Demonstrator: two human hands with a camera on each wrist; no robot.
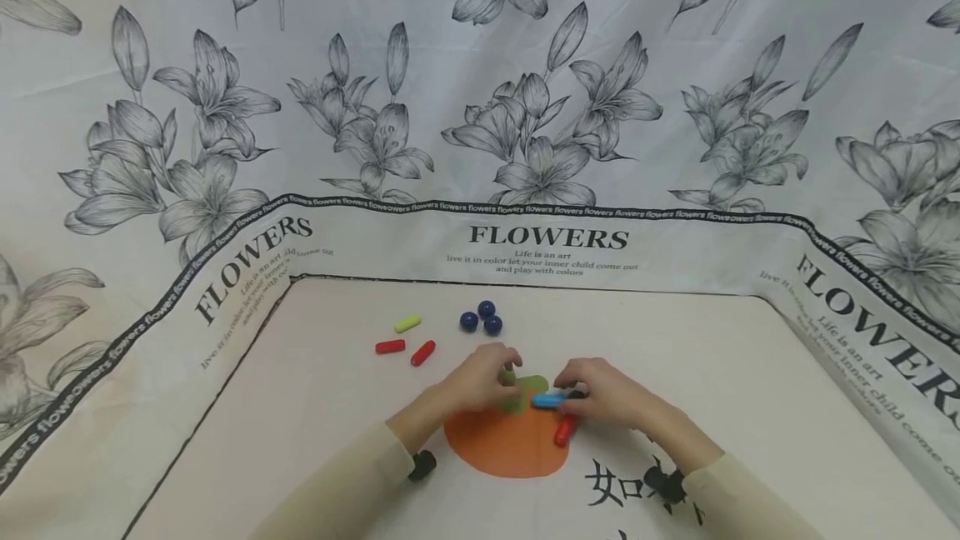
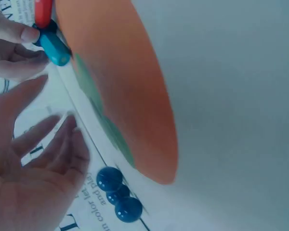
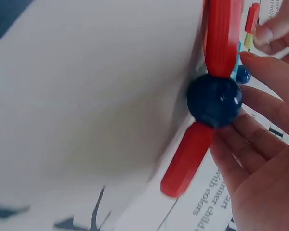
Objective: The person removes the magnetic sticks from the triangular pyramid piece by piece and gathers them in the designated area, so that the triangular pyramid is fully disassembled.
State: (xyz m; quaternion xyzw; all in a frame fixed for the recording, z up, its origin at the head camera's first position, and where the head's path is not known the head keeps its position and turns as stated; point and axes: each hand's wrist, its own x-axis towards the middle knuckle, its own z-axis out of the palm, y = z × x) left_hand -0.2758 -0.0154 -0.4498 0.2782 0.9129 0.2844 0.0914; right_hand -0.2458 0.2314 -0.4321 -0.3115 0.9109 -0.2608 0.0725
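My right hand (image 1: 603, 394) grips a navy ball (image 3: 214, 100) from which several rods stick out. A light blue rod (image 1: 549, 400) points from it toward my left hand. One red rod (image 1: 565, 430) slants down toward the table, and the right wrist view shows a second red rod (image 3: 223, 38) at the same ball. In the left wrist view my right thumb lies against the ball. My left hand (image 1: 483, 380) hovers over the printed green leaf, its fingers loosely bent and nothing between them, a short gap from the light blue rod's tip.
Three loose navy balls (image 1: 486, 321) sit together beyond my hands. Left of them lie a yellow-green rod (image 1: 408, 323) and two loose red rods (image 1: 390, 347). The tablecloth (image 1: 315, 432) bears a printed orange fruit (image 1: 510, 448), and flowered cloth (image 1: 540, 140) stands up around the table.
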